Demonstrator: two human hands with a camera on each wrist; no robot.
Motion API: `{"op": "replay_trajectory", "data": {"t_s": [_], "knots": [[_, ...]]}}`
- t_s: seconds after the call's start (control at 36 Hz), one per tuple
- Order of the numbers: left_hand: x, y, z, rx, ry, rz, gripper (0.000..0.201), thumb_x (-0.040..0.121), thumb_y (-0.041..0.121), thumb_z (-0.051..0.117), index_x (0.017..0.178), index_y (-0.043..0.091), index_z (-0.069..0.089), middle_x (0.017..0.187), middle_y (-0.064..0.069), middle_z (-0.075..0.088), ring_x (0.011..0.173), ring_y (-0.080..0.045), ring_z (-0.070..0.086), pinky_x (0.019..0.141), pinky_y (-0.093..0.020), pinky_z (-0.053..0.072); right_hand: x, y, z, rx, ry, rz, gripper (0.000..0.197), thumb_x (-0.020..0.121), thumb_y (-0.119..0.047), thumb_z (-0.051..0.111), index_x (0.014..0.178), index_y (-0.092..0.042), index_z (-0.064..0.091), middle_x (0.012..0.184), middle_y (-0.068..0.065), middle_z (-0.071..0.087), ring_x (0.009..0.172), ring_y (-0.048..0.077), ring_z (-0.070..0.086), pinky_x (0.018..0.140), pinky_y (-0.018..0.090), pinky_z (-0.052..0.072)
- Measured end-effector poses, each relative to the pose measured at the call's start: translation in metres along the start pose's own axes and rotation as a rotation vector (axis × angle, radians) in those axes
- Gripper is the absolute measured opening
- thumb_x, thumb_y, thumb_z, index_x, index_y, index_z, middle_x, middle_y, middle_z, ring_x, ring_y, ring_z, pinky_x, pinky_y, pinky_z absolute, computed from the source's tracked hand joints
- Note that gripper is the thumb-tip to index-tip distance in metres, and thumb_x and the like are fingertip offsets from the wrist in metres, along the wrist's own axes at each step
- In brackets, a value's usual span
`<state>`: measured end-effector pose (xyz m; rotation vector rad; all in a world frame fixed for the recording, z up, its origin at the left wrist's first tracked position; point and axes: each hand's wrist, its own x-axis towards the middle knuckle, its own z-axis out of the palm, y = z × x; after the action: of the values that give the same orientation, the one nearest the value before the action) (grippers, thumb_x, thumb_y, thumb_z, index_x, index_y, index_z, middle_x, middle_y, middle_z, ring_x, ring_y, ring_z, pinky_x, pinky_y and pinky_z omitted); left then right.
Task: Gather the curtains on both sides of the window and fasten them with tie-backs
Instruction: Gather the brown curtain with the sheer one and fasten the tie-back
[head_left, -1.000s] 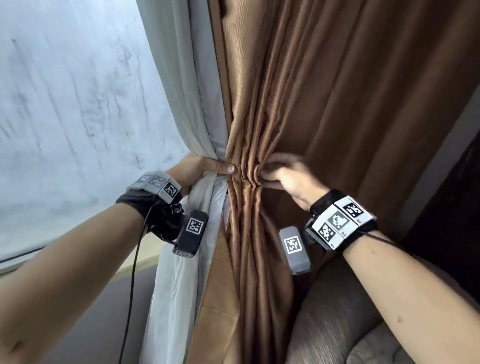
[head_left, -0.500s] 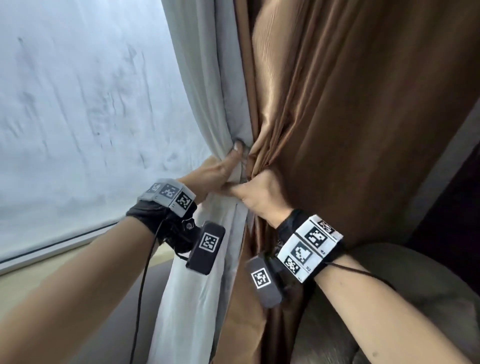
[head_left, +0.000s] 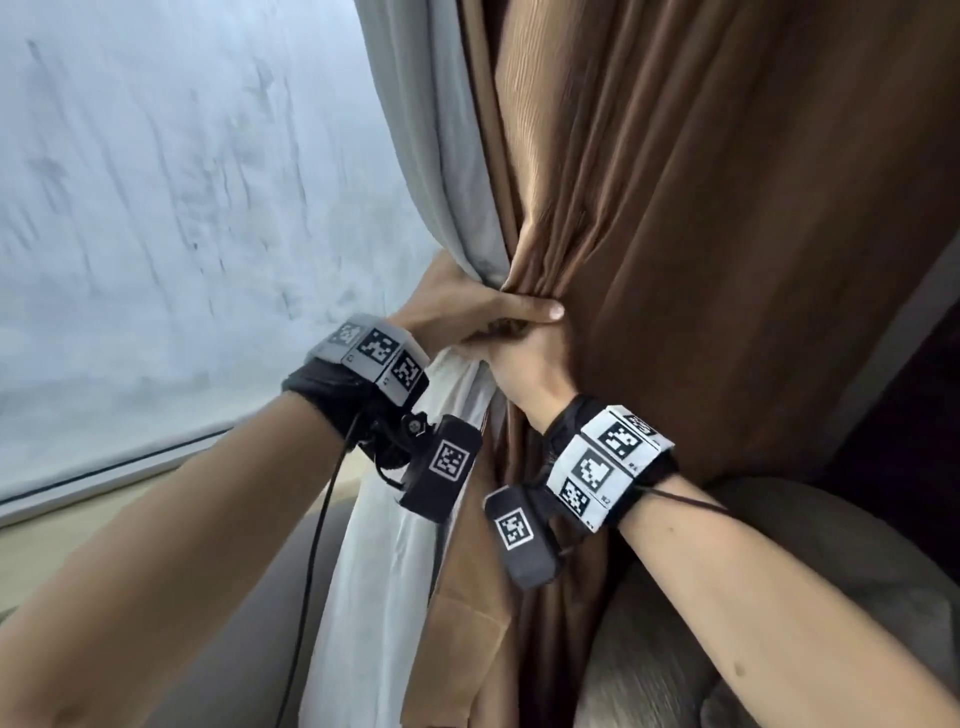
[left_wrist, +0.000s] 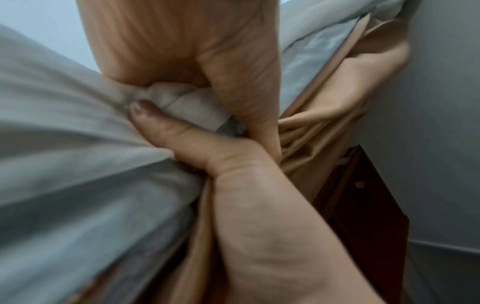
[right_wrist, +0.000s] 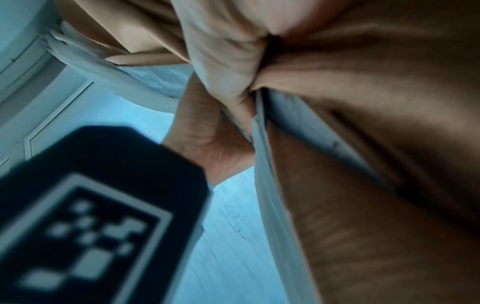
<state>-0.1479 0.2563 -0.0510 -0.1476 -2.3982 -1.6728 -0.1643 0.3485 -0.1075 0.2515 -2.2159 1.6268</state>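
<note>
While both hands are meeting beside the window (head_left: 156, 234) | left hand (head_left: 457, 306) is clutching the brown curtain (head_left: 701, 260) and grey lining (head_left: 441, 156) | right hand (head_left: 530, 358), just below, is gripping the same bunch

Below the right hand (head_left: 530, 358) stands a grey-brown woven upholstered armchair (head_left: 675, 649). The brown pleated fabric curtain (head_left: 727, 260) hangs from that hand down against the armchair's left edge.

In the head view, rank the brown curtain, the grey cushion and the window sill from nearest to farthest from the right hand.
1. The brown curtain: the right hand grips its gathered folds.
2. The grey cushion: below and to the right, under the right forearm.
3. The window sill: far left, beyond the left hand and the pale lining.
</note>
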Motion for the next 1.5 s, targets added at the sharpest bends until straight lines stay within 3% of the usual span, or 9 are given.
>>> {"op": "replay_trajectory", "data": {"t_s": [0.22, 0.47, 0.56, 0.72, 0.92, 1.0, 1.08, 1.33, 1.5], "knots": [[0.015, -0.002, 0.012, -0.169, 0.135, -0.081, 0.049, 0.046, 0.015, 0.094, 0.091, 0.015, 0.074, 0.088, 0.0, 0.077, 0.084, -0.014, 0.073, 0.081, -0.034, 0.06, 0.007, 0.001, -0.021, 0.17, -0.115, 0.04, 0.052, 0.055, -0.001, 0.089, 0.103, -0.002, 0.069, 0.103, 0.003, 0.072, 0.092, 0.009, 0.068, 0.084, 0.019, 0.054], [0.022, -0.002, 0.008, -0.2, 0.157, -0.058, 0.039, 0.057, -0.003, 0.082, 0.09, 0.014, 0.07, 0.094, -0.003, 0.074, 0.082, -0.009, 0.069, 0.069, -0.023, 0.058, 0.017, 0.008, -0.049, -0.04, -0.186, 0.169, 0.111, 0.038, -0.073, 0.083, 0.129, -0.013, 0.057, 0.124, -0.009, 0.063, 0.118, 0.006, 0.056, 0.105, 0.025, 0.04], [0.023, -0.005, 0.002, -0.228, 0.151, -0.051, 0.041, 0.058, -0.002, 0.083, 0.086, 0.021, 0.063, 0.095, 0.003, 0.07, 0.085, -0.008, 0.065, 0.071, -0.02, 0.052, 0.029, 0.022, -0.063, 0.223, -0.115, 0.285, 0.093, 0.045, -0.062, 0.086, 0.12, -0.015, 0.059, 0.117, -0.011, 0.067, 0.109, 0.0, 0.061, 0.103, 0.022, 0.043], [0.024, -0.008, -0.01, -0.234, 0.114, -0.03, 0.045, 0.052, -0.004, 0.085, 0.087, 0.019, 0.067, 0.097, 0.0, 0.073, 0.089, -0.012, 0.066, 0.069, -0.019, 0.051, 0.102, 0.118, -0.094, 0.251, -0.029, 0.37, 0.135, 0.033, -0.064, 0.091, 0.147, -0.018, 0.036, 0.132, -0.014, 0.06, 0.12, 0.0, 0.055, 0.112, 0.033, 0.034], [0.024, -0.007, -0.009, -0.224, 0.017, 0.006, 0.046, 0.058, -0.01, 0.081, 0.088, 0.021, 0.067, 0.094, 0.005, 0.073, 0.082, -0.002, 0.068, 0.062, -0.011, 0.05, 0.064, 0.042, -0.091, 0.408, -0.262, 0.397, 0.062, 0.069, -0.023, 0.077, 0.127, -0.013, 0.058, 0.116, -0.003, 0.069, 0.091, -0.005, 0.065, 0.071, 0.007, 0.048], [0.022, -0.007, -0.01, -0.232, -0.01, 0.004, 0.045, 0.059, -0.01, 0.081, 0.09, 0.02, 0.068, 0.092, 0.005, 0.073, 0.083, -0.004, 0.069, 0.066, -0.014, 0.053, 0.068, 0.04, -0.081, 0.423, -0.302, 0.425, 0.065, 0.071, -0.016, 0.073, 0.133, -0.007, 0.054, 0.118, 0.002, 0.068, 0.103, 0.008, 0.063, 0.087, 0.018, 0.047], [0.021, -0.009, -0.011, -0.233, -0.016, 0.002, 0.06, 0.047, 0.002, 0.085, 0.104, 0.015, 0.069, 0.102, 0.001, 0.075, 0.096, -0.014, 0.069, 0.08, -0.024, 0.053, 0.073, 0.036, -0.073, 0.407, -0.289, 0.422, 0.017, 0.081, -0.007, 0.063, 0.096, -0.013, 0.068, 0.083, -0.005, 0.074, 0.09, 0.012, 0.062, 0.097, 0.028, 0.042], [0.021, -0.013, -0.016, -0.266, 0.023, 0.0, 0.054, 0.048, -0.003, 0.082, 0.1, 0.006, 0.072, 0.093, -0.002, 0.076, 0.088, -0.015, 0.073, 0.075, -0.025, 0.057, 0.071, 0.023, -0.064, 0.4, -0.202, 0.397, 0.025, 0.081, 0.011, 0.049, 0.084, -0.009, 0.062, 0.052, -0.009, 0.066, 0.071, 0.011, 0.057, 0.082, 0.028, 0.043], [0.03, -0.016, -0.011, -0.279, 0.104, -0.019, 0.061, 0.041, 0.005, 0.085, 0.1, 0.012, 0.073, 0.098, 0.0, 0.076, 0.094, -0.017, 0.072, 0.078, -0.027, 0.056, 0.042, 0.013, -0.074, 0.66, -0.269, 0.363, 0.024, 0.083, 0.015, 0.052, 0.086, -0.004, 0.066, 0.069, 0.0, 0.073, 0.067, 0.012, 0.068, 0.072, 0.03, 0.055]]}}
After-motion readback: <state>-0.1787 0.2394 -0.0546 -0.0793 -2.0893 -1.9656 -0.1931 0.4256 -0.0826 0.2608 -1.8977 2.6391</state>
